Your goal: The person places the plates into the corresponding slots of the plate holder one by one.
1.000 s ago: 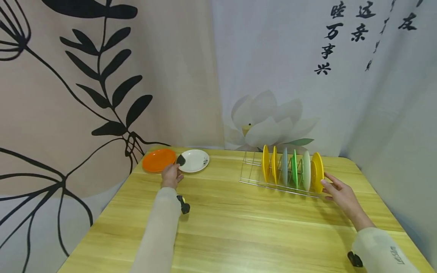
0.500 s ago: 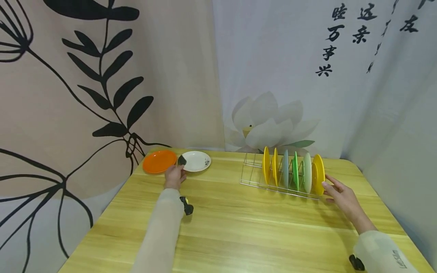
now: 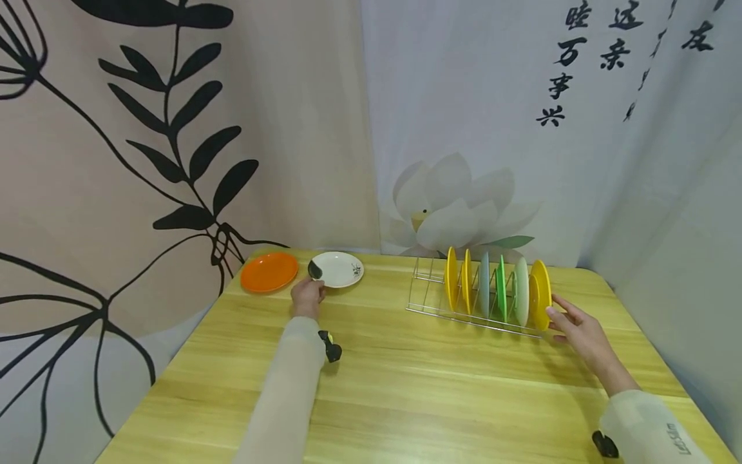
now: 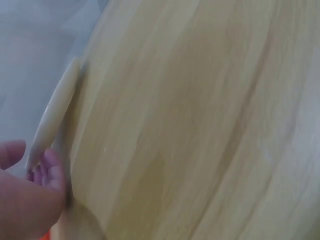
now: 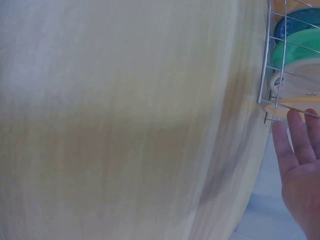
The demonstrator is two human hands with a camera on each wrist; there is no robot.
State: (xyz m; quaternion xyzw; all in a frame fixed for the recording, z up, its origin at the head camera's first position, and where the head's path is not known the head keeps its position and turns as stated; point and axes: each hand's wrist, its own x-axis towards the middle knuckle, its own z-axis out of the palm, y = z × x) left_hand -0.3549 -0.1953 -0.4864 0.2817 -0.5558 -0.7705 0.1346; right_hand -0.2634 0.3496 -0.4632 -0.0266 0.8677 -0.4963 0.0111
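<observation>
A white plate (image 3: 342, 270) with a dark leaf patch and small dark marks lies toward the far left of the table in the head view. My left hand (image 3: 307, 298) pinches its near left rim; in the left wrist view the thumb is above the plate (image 4: 56, 111) and the curled fingers below. At the right, a wire dish rack (image 3: 426, 299) holds several plates on edge. My right hand (image 3: 584, 332) touches the outermost yellow plate (image 3: 540, 293) with extended fingers (image 5: 301, 142), thumb toward its near edge.
An orange plate (image 3: 269, 272) lies left of the white one, near the table's left edge. Inside the rack stand two yellow plates, a blue-grey plate (image 3: 484, 283), a green plate (image 3: 501, 287) and a pale green plate (image 3: 521, 293). A printed curtain (image 3: 301, 129) hangs behind the table (image 3: 406, 386).
My left hand has moved a little to the right with the white plate, widening the gap to the orange plate. My right hand stays at the yellow plate.
</observation>
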